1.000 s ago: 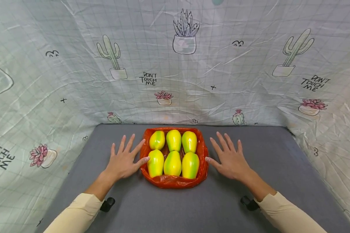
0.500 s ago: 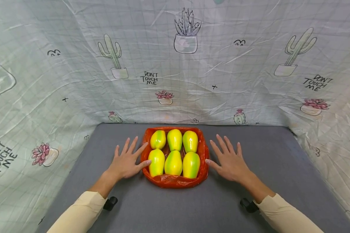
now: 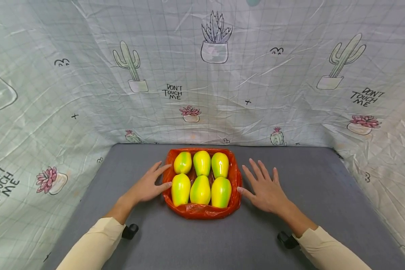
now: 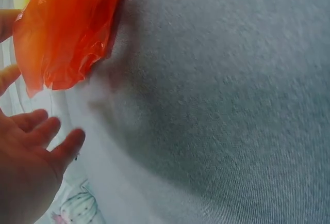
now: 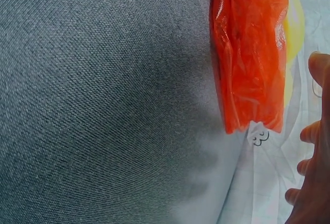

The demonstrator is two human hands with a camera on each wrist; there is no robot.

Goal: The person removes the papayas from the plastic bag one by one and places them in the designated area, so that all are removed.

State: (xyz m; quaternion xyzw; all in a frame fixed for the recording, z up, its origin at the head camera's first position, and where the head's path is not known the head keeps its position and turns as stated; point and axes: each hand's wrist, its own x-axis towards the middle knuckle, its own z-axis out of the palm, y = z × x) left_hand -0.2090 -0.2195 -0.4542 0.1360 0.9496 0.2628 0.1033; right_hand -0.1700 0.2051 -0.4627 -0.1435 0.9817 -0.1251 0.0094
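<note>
Biggest thing you've got around you is the pale, wrinkled cloth backdrop with cactus prints, hanging behind and on both sides of your grey fabric-covered tabletop. Next up, your crinkled red-orange plastic bag sits on that tabletop, mouth up, right between your hands. Then there's your two cream sleeves, left and right, coming in from the near corners. Your left hand is at the bag's left side — thumb and index reach over the rim, thumb tip just beside the near-left fruit, other fingers loosely bent. I can't tell whether it's touching plastic. Your right hand is near the right rim, fingers spread and relaxed, holding nothing; the right wrist view shows it apart from the bag. Inside the bag you've got six glossy yellow-green oval fruits — two rows of three. Smallest bits are the black pieces below your wrists, left and right.
</note>
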